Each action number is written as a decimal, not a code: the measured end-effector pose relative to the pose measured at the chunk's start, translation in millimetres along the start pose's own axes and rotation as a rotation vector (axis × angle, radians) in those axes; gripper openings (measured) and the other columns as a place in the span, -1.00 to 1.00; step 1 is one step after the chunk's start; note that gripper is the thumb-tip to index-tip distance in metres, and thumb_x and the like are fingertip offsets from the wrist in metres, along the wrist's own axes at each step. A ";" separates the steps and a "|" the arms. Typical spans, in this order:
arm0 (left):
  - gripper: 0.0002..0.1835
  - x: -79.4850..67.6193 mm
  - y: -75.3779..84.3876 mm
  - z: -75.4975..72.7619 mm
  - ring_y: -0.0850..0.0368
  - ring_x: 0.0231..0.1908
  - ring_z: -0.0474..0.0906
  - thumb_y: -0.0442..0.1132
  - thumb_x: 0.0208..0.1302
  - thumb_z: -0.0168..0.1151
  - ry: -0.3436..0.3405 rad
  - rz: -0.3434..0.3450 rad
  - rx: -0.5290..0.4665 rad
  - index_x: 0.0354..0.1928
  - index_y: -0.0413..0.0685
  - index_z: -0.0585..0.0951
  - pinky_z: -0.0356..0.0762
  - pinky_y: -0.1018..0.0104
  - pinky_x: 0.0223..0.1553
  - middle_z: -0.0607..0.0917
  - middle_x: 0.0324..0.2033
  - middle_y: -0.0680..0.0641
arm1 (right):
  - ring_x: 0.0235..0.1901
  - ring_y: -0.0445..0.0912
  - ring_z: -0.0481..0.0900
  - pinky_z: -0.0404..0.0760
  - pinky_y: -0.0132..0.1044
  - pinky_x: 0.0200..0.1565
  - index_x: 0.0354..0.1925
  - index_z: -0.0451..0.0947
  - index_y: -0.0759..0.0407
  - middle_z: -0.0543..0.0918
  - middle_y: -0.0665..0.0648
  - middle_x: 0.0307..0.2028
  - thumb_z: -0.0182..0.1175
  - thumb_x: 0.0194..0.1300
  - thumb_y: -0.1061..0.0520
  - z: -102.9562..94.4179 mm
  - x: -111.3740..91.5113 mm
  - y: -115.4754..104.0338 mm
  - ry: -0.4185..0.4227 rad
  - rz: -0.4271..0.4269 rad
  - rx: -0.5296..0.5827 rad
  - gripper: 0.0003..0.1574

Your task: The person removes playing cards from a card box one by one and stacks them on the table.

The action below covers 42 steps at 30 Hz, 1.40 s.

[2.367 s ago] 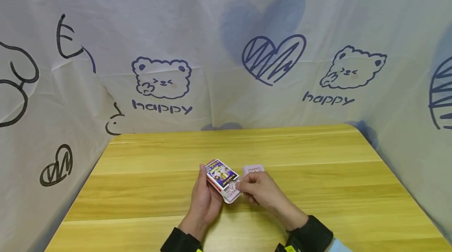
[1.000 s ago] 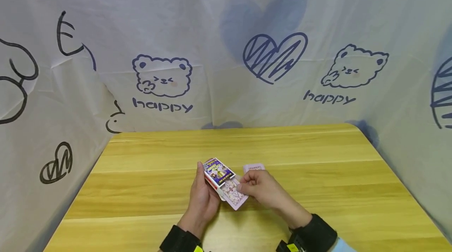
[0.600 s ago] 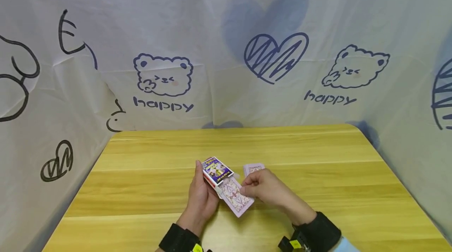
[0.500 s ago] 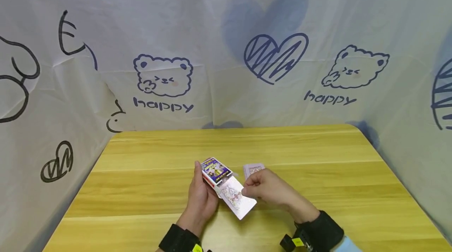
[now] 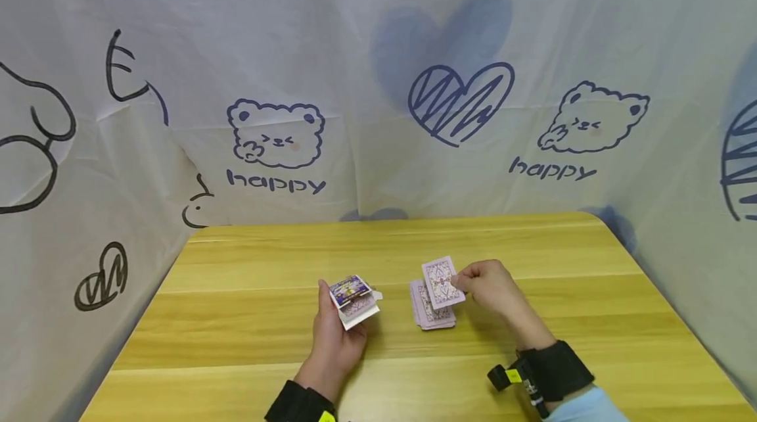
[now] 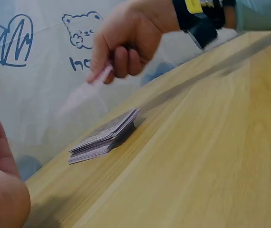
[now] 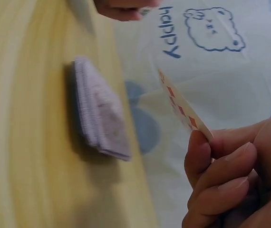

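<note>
My left hand (image 5: 336, 336) grips a purple-printed card box (image 5: 350, 290), its flap end facing me and patterned card backs showing in the opening. To the right, my right hand (image 5: 491, 284) pinches a playing card (image 5: 442, 282) by its edge between thumb and forefinger. That card hangs above a stack of playing cards (image 5: 436, 318) on the table, back side up in the head view. Red diamonds show on the underside of the held card (image 7: 179, 103) in the right wrist view. The stack (image 6: 106, 135) looks thick and slightly uneven in the left wrist view.
The wooden table (image 5: 266, 317) spans the foreground. Behind it and at both sides hangs a pale cloth (image 5: 367, 146) with drawn bears and hearts. A black band (image 5: 556, 369) with a small camera is strapped on the right wrist.
My right hand has drawn the card out of the box and carried it right and away from me, over the stack. The box has tilted in my left hand.
</note>
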<state>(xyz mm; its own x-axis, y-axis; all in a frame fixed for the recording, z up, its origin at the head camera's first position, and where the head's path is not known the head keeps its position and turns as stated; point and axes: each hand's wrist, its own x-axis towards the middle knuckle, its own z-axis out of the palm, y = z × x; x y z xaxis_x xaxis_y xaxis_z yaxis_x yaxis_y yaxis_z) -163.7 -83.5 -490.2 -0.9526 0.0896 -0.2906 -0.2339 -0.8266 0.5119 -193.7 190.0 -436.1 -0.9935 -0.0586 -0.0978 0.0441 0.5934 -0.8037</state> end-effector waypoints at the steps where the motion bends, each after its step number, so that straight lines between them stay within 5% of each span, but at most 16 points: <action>1: -0.09 -0.3 0.1 -0.7 0.07 0.10 0.53 0.42 0.32 -0.30 -0.007 -0.025 -0.011 0.45 -0.14 0.04 0.65 0.35 -0.08 0.53 0.15 -0.16 | -0.67 -0.11 0.26 0.23 -0.33 -0.61 -0.44 0.63 0.21 0.44 0.08 -0.66 0.23 0.29 0.08 2.3 0.9 2.5 -0.014 0.002 -0.005 -0.76; 6: -0.08 0.8 -0.9 -2.1 0.07 0.05 0.57 0.40 0.32 -0.32 -0.051 -0.100 -0.018 0.46 -0.15 -0.05 0.66 0.34 -0.09 0.56 0.09 -0.14 | -0.69 -0.15 0.24 0.19 -0.36 -0.64 -0.53 0.61 0.20 0.39 0.00 -0.68 0.26 0.25 0.11 17.7 4.2 9.1 -0.046 0.042 -0.003 -0.74; 15: -0.06 1.9 -2.8 0.6 0.03 0.13 0.50 0.42 0.32 -0.29 -0.031 -0.091 0.039 0.46 -0.16 -0.03 0.66 0.28 -0.06 0.49 0.17 -0.16 | -0.71 -0.16 0.23 0.14 -0.37 -0.68 -0.58 0.59 0.19 0.34 -0.01 -0.72 0.29 0.21 0.09 32.0 5.4 12.0 -0.029 0.077 -0.008 -0.71; 24: -0.08 1.8 -3.2 1.4 0.01 0.23 0.39 0.43 0.32 -0.29 -0.022 -0.090 0.048 0.46 -0.12 0.01 0.62 0.28 0.02 0.26 0.38 -0.23 | -0.68 -0.11 0.36 0.24 -0.36 -0.66 -0.64 0.47 0.12 0.47 0.04 -0.68 0.32 0.16 0.00 37.8 5.8 17.4 0.016 0.047 -0.264 -0.63; 34: -0.09 2.2 -3.6 0.8 0.03 0.21 0.43 0.43 0.30 -0.23 -0.016 -0.091 0.053 0.45 -0.09 0.05 0.62 0.29 0.02 0.25 0.40 -0.22 | -0.61 -0.06 0.42 0.32 -0.30 -0.65 -0.47 0.43 0.15 0.51 0.09 -0.58 0.31 0.08 0.00 42.3 8.7 14.2 0.049 0.038 -0.322 -0.69; 38: -0.09 2.4 -4.3 0.0 0.01 0.24 0.38 0.43 0.31 -0.25 -0.018 -0.084 0.064 0.45 -0.11 0.04 0.60 0.27 0.05 0.30 0.37 -0.21 | -0.63 -0.08 0.40 0.31 -0.31 -0.66 -0.52 0.46 0.14 0.50 0.08 -0.61 0.27 0.12 0.00 44.7 6.3 10.4 0.086 0.010 -0.252 -0.72; 42: -0.08 3.0 -5.9 -2.3 0.04 0.23 0.39 0.43 0.32 -0.25 -0.011 -0.072 0.069 0.46 -0.12 0.01 0.57 0.25 0.11 0.23 0.40 -0.22 | -0.63 -0.11 0.36 0.30 -0.33 -0.63 -0.55 0.52 0.14 0.49 0.05 -0.63 0.25 0.20 0.06 47.8 -4.9 -6.4 0.079 -0.061 -0.034 -0.74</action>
<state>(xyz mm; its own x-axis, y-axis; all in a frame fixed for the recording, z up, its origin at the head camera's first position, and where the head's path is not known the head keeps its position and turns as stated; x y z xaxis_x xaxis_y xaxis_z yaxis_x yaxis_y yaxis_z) -164.8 -79.6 -496.0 -0.9348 0.1544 -0.3199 -0.3147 -0.7774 0.5447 -184.2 148.1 -458.6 -0.9995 -0.0329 -0.0013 -0.0193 0.6173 -0.7865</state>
